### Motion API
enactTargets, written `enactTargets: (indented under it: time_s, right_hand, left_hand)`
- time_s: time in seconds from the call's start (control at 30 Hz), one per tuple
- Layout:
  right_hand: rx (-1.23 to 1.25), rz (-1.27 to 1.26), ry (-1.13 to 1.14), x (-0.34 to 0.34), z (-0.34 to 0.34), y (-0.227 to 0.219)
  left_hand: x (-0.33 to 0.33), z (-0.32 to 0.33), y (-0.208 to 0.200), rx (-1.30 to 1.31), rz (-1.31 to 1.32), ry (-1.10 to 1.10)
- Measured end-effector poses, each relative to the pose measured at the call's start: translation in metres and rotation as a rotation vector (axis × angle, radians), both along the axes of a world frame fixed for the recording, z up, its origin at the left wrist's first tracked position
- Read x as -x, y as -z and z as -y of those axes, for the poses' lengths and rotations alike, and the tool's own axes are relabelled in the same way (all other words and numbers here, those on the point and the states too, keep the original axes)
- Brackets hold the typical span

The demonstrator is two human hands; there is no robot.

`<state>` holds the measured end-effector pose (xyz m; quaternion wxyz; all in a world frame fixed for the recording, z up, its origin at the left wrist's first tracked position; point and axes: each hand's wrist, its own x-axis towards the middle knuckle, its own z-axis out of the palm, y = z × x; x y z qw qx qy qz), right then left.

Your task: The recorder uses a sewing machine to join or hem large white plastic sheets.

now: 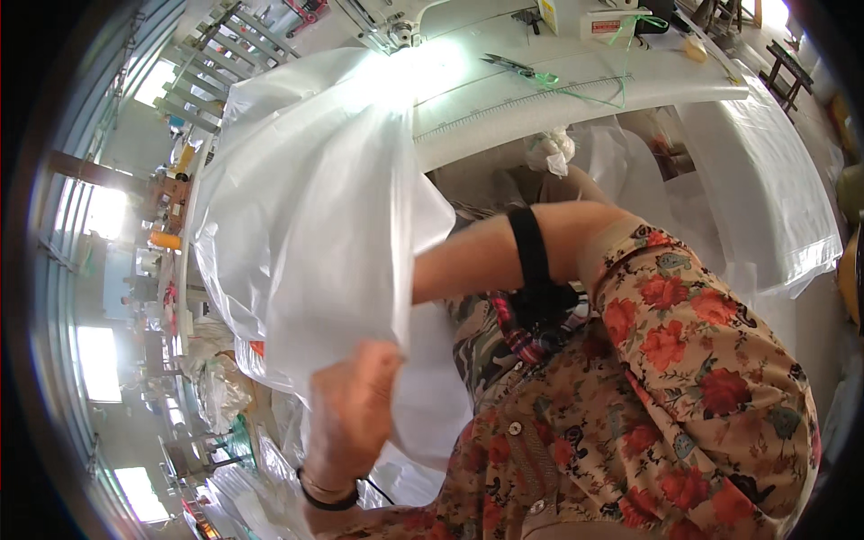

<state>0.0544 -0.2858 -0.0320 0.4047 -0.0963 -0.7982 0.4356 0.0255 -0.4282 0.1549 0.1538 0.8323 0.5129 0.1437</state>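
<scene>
A large translucent white plastic sheet (306, 243) hangs from the sewing machine (400, 34) toward me, its upper end lost in the bright lamp glare. At the sheet's lower right edge, my left hand (353, 405) is closed with the edge pinched at the thumb; it is slightly blurred. My right forearm (477, 256), with a black band round it, reaches across my body and passes behind the sheet. The sheet covers my right hand, so its fingers do not show.
On the white worktable (684, 81) lie thread snips (508, 65) with a green cord, beside a printed ruler strip (531, 101). More white sheeting (774, 193) drapes over the right side. A crumpled white bundle (551, 150) is below the table edge. Clear plastic (220, 391) is heaped at left.
</scene>
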Motion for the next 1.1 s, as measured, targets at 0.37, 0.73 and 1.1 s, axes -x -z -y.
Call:
enactTargets:
  time_s: [0.37,0.73,1.1]
  right_hand:
    - [0.557,0.301,0.639,-0.118,-0.018,0.053]
    - [0.21,0.083,0.458,-0.069,-0.15,0.106]
    - [-0.167,0.214,0.384,-0.033,-0.224,0.045]
  left_hand:
    - [0.016,0.037,0.091,-0.032,0.044,-0.26]
    - [-0.008,0.023,0.131,0.216,0.407,-0.031]
    - [0.033,-0.008,0.059,0.009,0.226,0.0]
